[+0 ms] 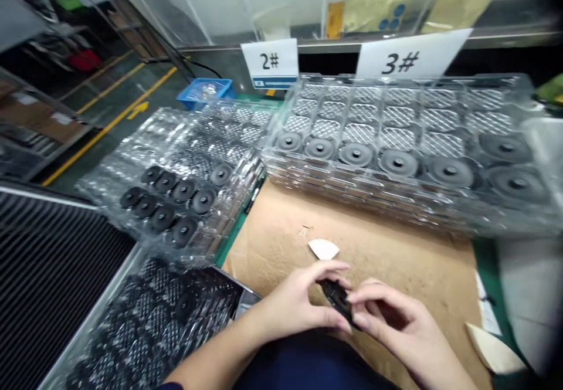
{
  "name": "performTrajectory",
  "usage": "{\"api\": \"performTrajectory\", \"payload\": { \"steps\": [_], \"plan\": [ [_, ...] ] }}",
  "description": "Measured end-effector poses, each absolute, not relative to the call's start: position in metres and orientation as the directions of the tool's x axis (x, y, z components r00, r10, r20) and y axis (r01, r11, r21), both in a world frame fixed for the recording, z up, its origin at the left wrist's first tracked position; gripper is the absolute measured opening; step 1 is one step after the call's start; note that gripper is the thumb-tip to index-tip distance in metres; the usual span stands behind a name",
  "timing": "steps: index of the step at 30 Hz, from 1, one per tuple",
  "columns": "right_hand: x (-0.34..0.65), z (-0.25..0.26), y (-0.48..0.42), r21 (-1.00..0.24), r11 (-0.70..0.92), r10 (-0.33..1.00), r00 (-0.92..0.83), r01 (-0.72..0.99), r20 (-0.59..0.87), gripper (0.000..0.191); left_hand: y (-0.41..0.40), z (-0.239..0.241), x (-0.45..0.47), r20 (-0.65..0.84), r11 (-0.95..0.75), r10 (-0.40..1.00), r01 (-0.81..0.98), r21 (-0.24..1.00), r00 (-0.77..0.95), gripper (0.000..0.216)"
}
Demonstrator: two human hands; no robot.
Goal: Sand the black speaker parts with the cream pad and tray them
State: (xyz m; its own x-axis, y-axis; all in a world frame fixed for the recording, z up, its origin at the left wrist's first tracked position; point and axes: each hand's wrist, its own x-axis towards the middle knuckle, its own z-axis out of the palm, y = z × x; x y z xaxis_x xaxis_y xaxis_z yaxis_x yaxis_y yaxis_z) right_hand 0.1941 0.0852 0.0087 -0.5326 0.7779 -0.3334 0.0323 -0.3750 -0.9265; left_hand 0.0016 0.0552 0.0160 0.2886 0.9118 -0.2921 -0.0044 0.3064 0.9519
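Observation:
Close to my body, above the brown cardboard sheet (281,226), a round black plastic part (336,297) is held between both hands, tilted nearly on edge. My left hand (310,299) grips it with the thumb below and fingers above. At its right edge, my right hand (387,316) pinches with thumb and fingertips; whether a smaller piece sits in that pinch is hidden. Just beyond the left fingers lies a white wedge-shaped piece (324,248) on the cardboard. Similar round black discs (398,162) sit in the front row of a clear plastic tray (325,170).
To the left, another stack of clear trays (132,226) holds several black discs (163,217). Lower left are more trays (145,319) beside a ribbed black surface (53,261). A blue bin (204,90) stands behind. Signs 2# (270,61) and 3# (402,61) line the back.

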Motion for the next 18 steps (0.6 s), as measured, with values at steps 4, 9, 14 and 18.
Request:
{"api": "performTrajectory", "payload": {
  "steps": [4, 9, 14, 18],
  "plan": [
    [0.183, -0.012, 0.078, -0.728, -0.644, 0.74, -0.431, -0.233, -0.517, 0.026, 0.05, 0.005, -0.003, -0.415, 0.417, 0.897, 0.024, 0.909, 0.149, 0.03],
    [0.176, -0.043, 0.067, -0.845, -0.535, 0.737, -0.492, -0.006, -0.463, 0.032, 0.035, 0.024, -0.041, -0.471, 0.455, 0.882, 0.218, 0.864, 0.028, 0.021],
    [0.192, -0.09, 0.071, -0.898, -0.04, 0.909, -0.357, 0.438, -0.214, 0.029, 0.055, 0.086, -0.144, -0.148, 0.396, 0.882, 0.532, 0.748, -0.448, 0.024],
    [0.195, -0.114, 0.07, -0.813, 0.221, 0.94, -0.34, 0.539, 0.029, 0.028, 0.099, 0.094, -0.235, 0.154, 0.435, 0.776, 0.696, 0.572, -0.612, 0.028]
  ]
}}
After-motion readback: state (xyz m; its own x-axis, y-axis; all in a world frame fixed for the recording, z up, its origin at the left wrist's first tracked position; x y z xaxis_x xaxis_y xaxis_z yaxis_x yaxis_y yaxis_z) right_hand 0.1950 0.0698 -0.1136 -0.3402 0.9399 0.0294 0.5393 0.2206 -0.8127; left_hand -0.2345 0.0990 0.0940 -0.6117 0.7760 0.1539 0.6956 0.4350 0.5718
